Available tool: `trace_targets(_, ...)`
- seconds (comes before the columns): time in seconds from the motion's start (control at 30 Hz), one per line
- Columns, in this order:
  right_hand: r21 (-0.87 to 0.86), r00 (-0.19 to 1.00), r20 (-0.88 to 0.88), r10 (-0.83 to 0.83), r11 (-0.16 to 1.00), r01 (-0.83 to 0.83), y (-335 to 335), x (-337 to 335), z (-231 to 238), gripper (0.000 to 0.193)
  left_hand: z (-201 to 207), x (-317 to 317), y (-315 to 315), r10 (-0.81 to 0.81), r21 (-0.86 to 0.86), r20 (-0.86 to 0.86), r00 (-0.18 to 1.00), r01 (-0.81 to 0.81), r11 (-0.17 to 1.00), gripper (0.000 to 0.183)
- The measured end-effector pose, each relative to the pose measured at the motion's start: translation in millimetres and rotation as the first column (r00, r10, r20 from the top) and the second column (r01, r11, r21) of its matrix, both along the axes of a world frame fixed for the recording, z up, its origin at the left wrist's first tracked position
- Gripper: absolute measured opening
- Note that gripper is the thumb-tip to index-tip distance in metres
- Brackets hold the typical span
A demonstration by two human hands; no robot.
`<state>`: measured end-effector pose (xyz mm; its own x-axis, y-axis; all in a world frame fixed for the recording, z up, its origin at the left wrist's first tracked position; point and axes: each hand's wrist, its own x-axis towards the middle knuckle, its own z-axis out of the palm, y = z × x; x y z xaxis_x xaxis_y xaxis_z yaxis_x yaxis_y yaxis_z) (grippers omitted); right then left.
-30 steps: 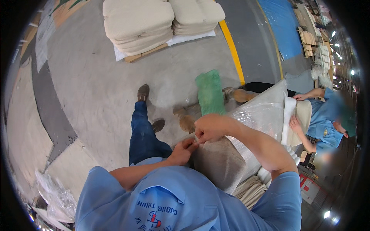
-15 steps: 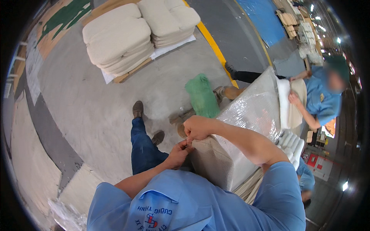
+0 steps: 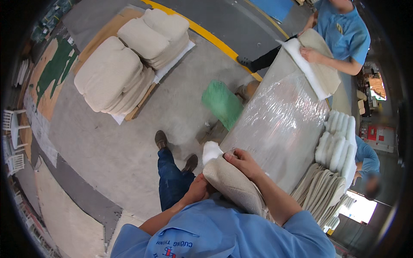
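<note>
A beige fabric cushion cover [image 3: 230, 180] lies across the near end of the plastic-wrapped table, close against my body. White padding [image 3: 211, 152] sticks out past its far left corner. My right hand [image 3: 244, 163] is closed on the cover's upper edge, thumb and fingers beside the padding. At the cover's left edge, my left hand [image 3: 199, 189] is closed on the fabric, its fingertips partly hidden. Across the table, a co-worker's hand [image 3: 312, 55] holds another beige cover [image 3: 320, 45] with a white pad [image 3: 305, 69] by it.
Clear plastic film covers the table [image 3: 271, 116]. White pads [image 3: 335, 142] and folded beige covers [image 3: 316, 185] are stacked at its right. A green sack [image 3: 222, 103] lies beyond its left edge. Finished-looking beige cushions [image 3: 107, 75] are piled on the floor at far left.
My right hand has left the corner pinched beside my left hand and now grips the cover further right. White padding has come into view at the corner. The head view has shifted.
</note>
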<state>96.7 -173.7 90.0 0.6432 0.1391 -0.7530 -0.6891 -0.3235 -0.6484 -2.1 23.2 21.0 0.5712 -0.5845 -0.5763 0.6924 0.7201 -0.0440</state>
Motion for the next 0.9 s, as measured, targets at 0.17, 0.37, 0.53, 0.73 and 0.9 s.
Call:
trace_targets(0.17,-0.233,0.962,0.27,0.043,0.972,0.022,17.3,-6.1,-1.2,0.027,12.2,2.1,-4.5,0.165,0.142,-0.021,0.986,-0.161,0.977,0.038)
trace_targets(0.37,-0.351,0.964,0.226,0.141,0.935,-0.054,10.2,-19.1,-7.3,0.024,26.7,17.4,-1.5,0.227,0.247,0.01,0.974,-0.223,0.943,0.03)
trace_targets(0.53,-0.292,0.979,0.176,0.098,0.955,-0.043,-0.1,-28.9,-13.8,0.022,33.1,29.5,-5.1,0.224,0.304,-0.005,0.975,-0.212,0.929,0.031)
trace_targets(0.73,-0.165,0.983,0.169,-0.064,0.982,0.092,-8.7,-40.0,-35.0,0.018,44.0,50.4,-9.1,0.186,0.348,0.045,0.982,-0.19,0.918,0.028)
trace_targets(0.9,-0.267,0.99,0.137,-0.024,0.962,0.06,-13.6,-44.2,-52.5,0.017,55.0,65.5,-16.3,0.119,0.436,0.03,0.993,-0.12,0.892,0.027)
